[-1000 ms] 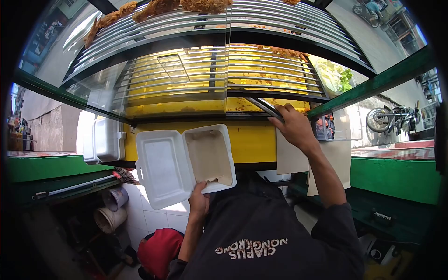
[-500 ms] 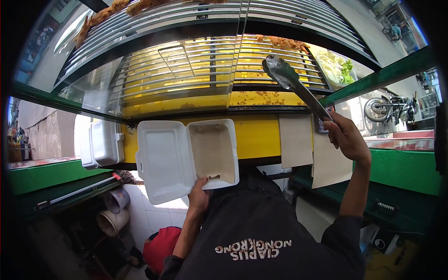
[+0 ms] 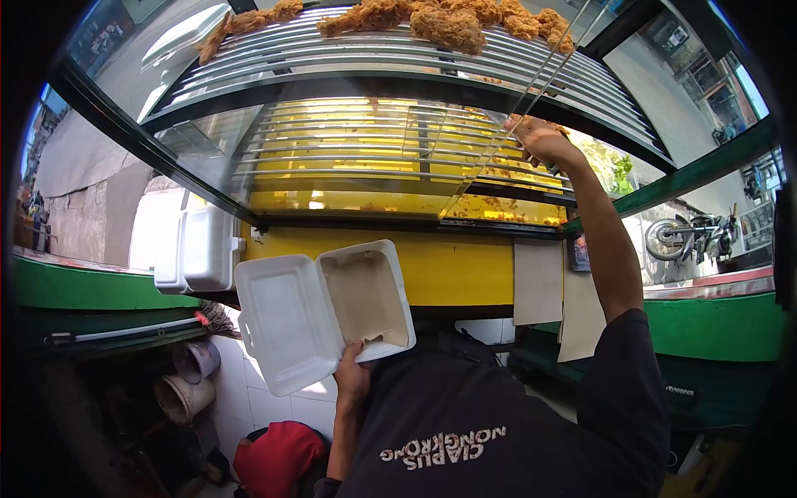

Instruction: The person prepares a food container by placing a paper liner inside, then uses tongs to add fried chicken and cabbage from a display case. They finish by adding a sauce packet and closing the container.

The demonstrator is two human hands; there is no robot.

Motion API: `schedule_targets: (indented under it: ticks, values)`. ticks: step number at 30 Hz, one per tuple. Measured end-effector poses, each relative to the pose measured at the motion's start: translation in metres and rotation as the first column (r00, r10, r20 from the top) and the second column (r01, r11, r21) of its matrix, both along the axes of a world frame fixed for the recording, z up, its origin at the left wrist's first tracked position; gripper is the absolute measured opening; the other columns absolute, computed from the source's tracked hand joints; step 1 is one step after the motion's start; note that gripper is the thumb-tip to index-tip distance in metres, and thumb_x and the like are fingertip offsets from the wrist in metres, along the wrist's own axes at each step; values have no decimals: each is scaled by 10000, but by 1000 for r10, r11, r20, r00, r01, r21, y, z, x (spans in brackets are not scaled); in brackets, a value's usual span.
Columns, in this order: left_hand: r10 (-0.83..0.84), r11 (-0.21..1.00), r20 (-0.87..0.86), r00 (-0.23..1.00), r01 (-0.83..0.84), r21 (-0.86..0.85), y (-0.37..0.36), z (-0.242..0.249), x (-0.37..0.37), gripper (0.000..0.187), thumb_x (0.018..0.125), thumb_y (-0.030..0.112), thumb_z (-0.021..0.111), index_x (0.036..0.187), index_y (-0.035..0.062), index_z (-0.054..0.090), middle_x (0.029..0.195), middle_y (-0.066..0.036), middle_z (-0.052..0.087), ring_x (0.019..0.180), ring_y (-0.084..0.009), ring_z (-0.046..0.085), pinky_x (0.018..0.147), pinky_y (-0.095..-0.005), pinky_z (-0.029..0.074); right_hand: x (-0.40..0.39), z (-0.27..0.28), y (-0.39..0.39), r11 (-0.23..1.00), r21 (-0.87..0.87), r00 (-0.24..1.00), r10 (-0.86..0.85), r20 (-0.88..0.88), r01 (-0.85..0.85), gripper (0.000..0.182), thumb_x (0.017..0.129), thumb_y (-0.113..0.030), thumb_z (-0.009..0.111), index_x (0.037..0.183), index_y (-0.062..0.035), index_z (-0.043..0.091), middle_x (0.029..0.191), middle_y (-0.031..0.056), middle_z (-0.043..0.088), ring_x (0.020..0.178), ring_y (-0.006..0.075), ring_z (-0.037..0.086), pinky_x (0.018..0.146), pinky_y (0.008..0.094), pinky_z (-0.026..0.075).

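My left hand (image 3: pixel 354 378) grips the near edge of an open white foam takeaway box (image 3: pixel 286 319), thumb over the rim. Brown paper (image 3: pixel 361 290) lines the box's right half, and no food shows in it. My right hand (image 3: pixel 544 145) reaches into the glass display case, over the right end of the lower rack (image 3: pixel 332 153). Its fingers are closed around the tongs, which are mostly hidden by the hand and the case. Several pieces of fried chicken (image 3: pixel 448 31) lie on the upper rack, above that hand.
Closed foam boxes (image 3: pixel 207 249) are stacked on the left. Brown paper sheets (image 3: pixel 537 282) hang at the yellow counter's (image 3: pixel 465 266) front edge. A sliding glass pane (image 3: pixel 490 153) stands beside my right forearm. Below left are buckets (image 3: pixel 184 397) and a red cloth-like shape (image 3: pixel 278 461).
My right hand has moved forward and left, into the case with the tongs. The foam box has tilted slightly and sits a little lower in view. The camera view has shifted, showing more upper-rack chicken.
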State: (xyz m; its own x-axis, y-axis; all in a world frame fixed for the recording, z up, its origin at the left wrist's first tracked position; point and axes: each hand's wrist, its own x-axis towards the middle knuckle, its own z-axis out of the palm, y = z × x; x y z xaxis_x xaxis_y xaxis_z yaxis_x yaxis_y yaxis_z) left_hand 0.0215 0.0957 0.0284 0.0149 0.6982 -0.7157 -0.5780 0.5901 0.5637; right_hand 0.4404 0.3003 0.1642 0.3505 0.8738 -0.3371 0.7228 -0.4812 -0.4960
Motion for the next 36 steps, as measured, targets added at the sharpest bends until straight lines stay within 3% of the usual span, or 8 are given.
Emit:
schedule_targets:
  ticks: [1,3,5,7,24,27,31,36]
  values:
    - [16,1000,1,1000,-16,17,-2,-1,-3,386,931,89,513,1285,-56,463,1223,-153,554,1135,-284,567,982,-434,480,7,-5,19,987,-150,994,74,77,-62,844,922,-716,343,1432,-46,403,927,151,649,712,174,622,642,324,525]
    - [36,999,3,999,-36,34,-6,-6,-7,389,932,98,516,1287,-52,465,1223,-153,556,1134,-283,568,982,-435,479,20,-21,40,974,-169,973,176,147,-150,831,921,-728,294,1449,-96,398,948,132,651,710,181,617,672,350,534]
    - [62,998,-6,998,-62,16,-8,-16,-9,388,931,100,519,1288,-43,474,1220,-152,560,1131,-281,569,987,-439,475,29,-31,52,976,-73,967,215,136,-207,729,961,-644,320,1391,-72,456,953,106,652,733,164,618,641,332,536]
    - [66,998,-32,997,-66,15,-8,-13,-8,385,928,97,521,1286,-40,480,1219,-150,562,1130,-280,569,984,-438,475,12,-10,50,998,-20,997,60,-44,-61,465,940,-466,544,1160,-61,601,978,87,636,776,148,565,621,321,463]
    - [-76,997,58,995,77,-18,5,-14,8,400,882,26,554,1273,-37,494,1202,-140,577,1119,-273,578,977,-402,475,8,5,17,990,-139,993,27,113,-11,623,955,-597,422,1081,-26,635,964,89,677,691,144,602,591,268,492]
    - [-110,993,44,993,111,-27,8,-13,15,390,877,15,557,1259,-37,501,1184,-140,584,1109,-269,583,966,-399,481,-2,12,-36,974,222,995,-36,-93,56,570,991,-547,418,984,-23,642,709,29,594,550,91,504,562,257,473]
    - [-167,985,30,985,169,-44,9,-12,21,363,875,35,555,1227,-44,514,1151,-141,585,1082,-268,594,941,-419,506,-12,37,-103,982,179,966,-11,-260,59,417,985,-426,541,825,-45,593,578,-47,451,465,30,412,428,191,341]
    - [-144,987,41,989,146,-63,7,-8,25,341,876,57,553,1194,-63,524,1135,-143,582,1053,-267,602,907,-435,529,-10,57,-216,980,1,876,-180,-447,201,289,973,-331,588,986,-48,644,597,-65,438,488,3,379,427,182,299]
